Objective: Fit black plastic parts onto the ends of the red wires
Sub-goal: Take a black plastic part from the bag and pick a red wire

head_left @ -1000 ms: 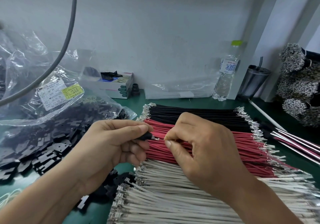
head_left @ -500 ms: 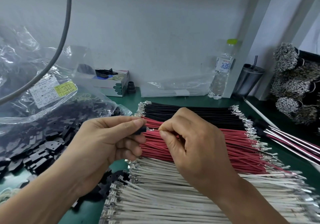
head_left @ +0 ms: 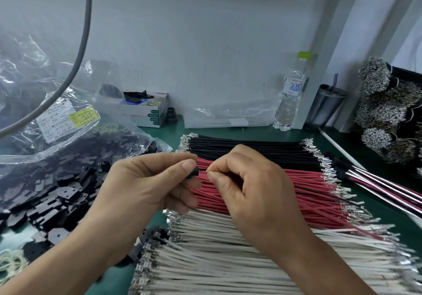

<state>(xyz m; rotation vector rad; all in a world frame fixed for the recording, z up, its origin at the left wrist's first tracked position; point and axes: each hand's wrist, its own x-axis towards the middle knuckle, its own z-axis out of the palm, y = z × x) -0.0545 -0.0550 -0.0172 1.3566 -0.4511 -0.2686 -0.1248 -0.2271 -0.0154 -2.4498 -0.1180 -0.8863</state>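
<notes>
Head view:

- Left hand [head_left: 146, 187]: thumb and forefinger pinch a small black plastic part [head_left: 194, 173]; the other fingers are curled beneath it. The hand is held above the left ends of the wire rows.
- Right hand [head_left: 255, 187]: thumb and forefinger pinch one red wire [head_left: 202, 173] close to its left end, the remaining fingers curled into the palm.
- The end of that wire meets the black plastic part. Whether the metal terminal is seated inside cannot be told; the fingertips cover the joint.
- Red wires [head_left: 315, 194]: a flat row on the green table [head_left: 365, 159], running left to right, directly under both hands. Silver terminals show at the right ends.
- Black wires [head_left: 251, 148]: a row just behind the red one, touching it.
- White wires [head_left: 228, 260]: a row just in front of the red one, nearest the camera.
- Clear bag of black parts [head_left: 68, 173]: on the left of the table, open, with loose parts spilled in front of it. A yellow-and-white label [head_left: 68, 121] is on the bag.
- Back of the table: a small box [head_left: 146, 111], a water bottle [head_left: 290, 98] with a green cap, and a dark tumbler [head_left: 326, 105] with a straw.
- Far right: bundles of terminated wire [head_left: 388, 111], stacked.
- Grey cable [head_left: 75, 66]: hangs across the upper left.
</notes>
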